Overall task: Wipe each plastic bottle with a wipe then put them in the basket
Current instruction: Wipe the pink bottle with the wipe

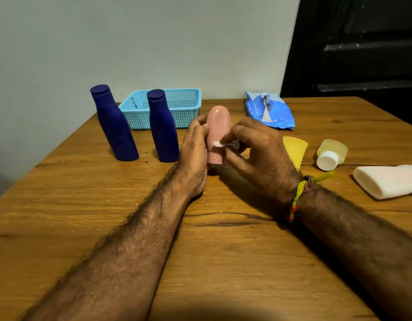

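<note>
A pink plastic bottle (pixel 217 128) stands cap-down at the middle of the wooden table (pixel 200 251). My left hand (pixel 194 154) grips its left side. My right hand (pixel 256 151) pinches a small white wipe (pixel 220 144) against the bottle's front. Two dark blue bottles (pixel 114 126) (pixel 163 128) stand upright to the left. Behind them sits the light blue mesh basket (pixel 188 98). To the right lie a yellow bottle (pixel 295 149), a pale yellow bottle with a white cap (pixel 331 154) and a white bottle (pixel 387 180).
A blue wipe packet (pixel 269 110) lies torn open at the back right, near the wall. A dark door stands beyond the table's right corner. A long crack runs across the tabletop between my forearms.
</note>
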